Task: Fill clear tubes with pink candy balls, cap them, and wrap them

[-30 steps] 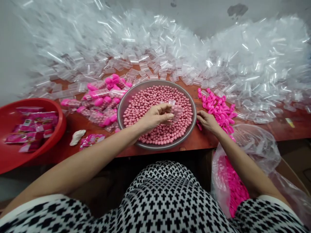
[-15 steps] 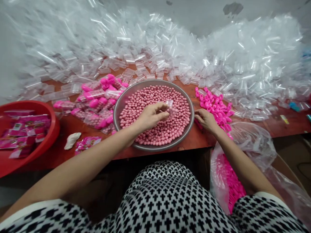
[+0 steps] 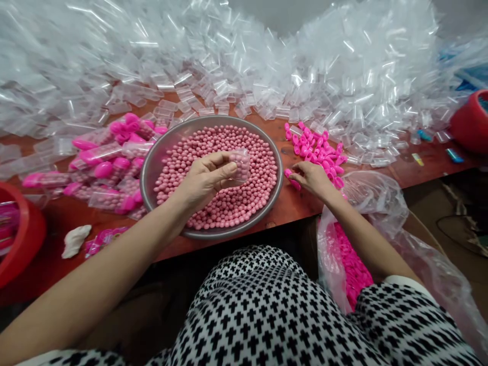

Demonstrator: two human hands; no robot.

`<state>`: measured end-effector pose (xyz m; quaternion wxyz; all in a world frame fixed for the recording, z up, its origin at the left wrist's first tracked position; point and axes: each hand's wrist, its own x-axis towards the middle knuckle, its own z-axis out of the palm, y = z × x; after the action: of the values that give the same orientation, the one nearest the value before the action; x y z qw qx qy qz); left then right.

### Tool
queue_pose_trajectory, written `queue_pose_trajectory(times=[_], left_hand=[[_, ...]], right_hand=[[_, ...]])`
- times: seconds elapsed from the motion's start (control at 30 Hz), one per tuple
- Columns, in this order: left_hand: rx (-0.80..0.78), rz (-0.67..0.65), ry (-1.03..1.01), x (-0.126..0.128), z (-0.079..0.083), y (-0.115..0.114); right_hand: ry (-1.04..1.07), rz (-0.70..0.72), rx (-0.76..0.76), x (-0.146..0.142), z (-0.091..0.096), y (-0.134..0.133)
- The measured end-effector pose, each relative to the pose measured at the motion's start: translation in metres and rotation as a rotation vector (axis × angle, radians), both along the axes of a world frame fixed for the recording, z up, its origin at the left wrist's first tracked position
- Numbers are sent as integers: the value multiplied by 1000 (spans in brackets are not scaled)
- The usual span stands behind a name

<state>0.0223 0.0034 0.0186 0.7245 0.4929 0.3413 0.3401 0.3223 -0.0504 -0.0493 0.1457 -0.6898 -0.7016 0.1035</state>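
Nearest you, at the bottom of the frame, is your own top (image 3: pixel 251 310), a soft cloth printed with black crosses on white. At the lower right, a thin, wrinkled plastic bag (image 3: pixel 381 195) holds glossy pink caps. At the lower left you have a smooth red tub (image 3: pixel 32 239) with shiny pink packets in it, cut by the frame's edge. Just beside it on the red-brown table (image 3: pixel 297 211) lie a rough white lump (image 3: pixel 76 241) and some flat pink pieces (image 3: pixel 102 240), partly hidden by your forearm.

Mid-frame, your left hand (image 3: pixel 208 178) is over the bowl (image 3: pixel 148 175), its grip closed by thumb and fingers on a clear, stiff tube (image 3: pixel 240 165) with round pink beads inside. The bowl is wide, grey and smooth-rimmed, full of matt pink beads (image 3: pixel 229 216). Right of it, your right hand (image 3: pixel 310 175) has its fingertips at a pink cap (image 3: pixel 293 182); you cannot tell whether that grip is closed on it.

Left of the bowl lie filled tubes (image 3: pixel 107 157) with rounded pink ends, heaped together. On its right sits a loose pile of hollow, rounded caps (image 3: pixel 320 152). Farther back, glinting clear tubes (image 3: pixel 236 61) bank up across the frame's top, before a grey wall (image 3: pixel 259 10).
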Motion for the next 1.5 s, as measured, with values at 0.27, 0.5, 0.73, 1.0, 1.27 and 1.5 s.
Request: queue_pose_trajectory(times=[0.27,0.5,0.73,1.0,1.27,1.5], left_hand=[[35,-32,-10,-4,-3,-4],[31,-137,-93,-1,1,-7],[7,-9,-199,-3,2,-7],[138,-34,-143,-8,0,-8],[456,2,13,-7,-7,-8],[543,23,56,-8,-7,-10]], right_hand=[[-68,-120,-83,-17,-14,7],[831,-112,169,-41,46,-5],[958,99,140,-118,77,-4],[833,148,242,-111,75,2],[228,479,554,-106,105,4],[167,512,573,-108,103,8]])
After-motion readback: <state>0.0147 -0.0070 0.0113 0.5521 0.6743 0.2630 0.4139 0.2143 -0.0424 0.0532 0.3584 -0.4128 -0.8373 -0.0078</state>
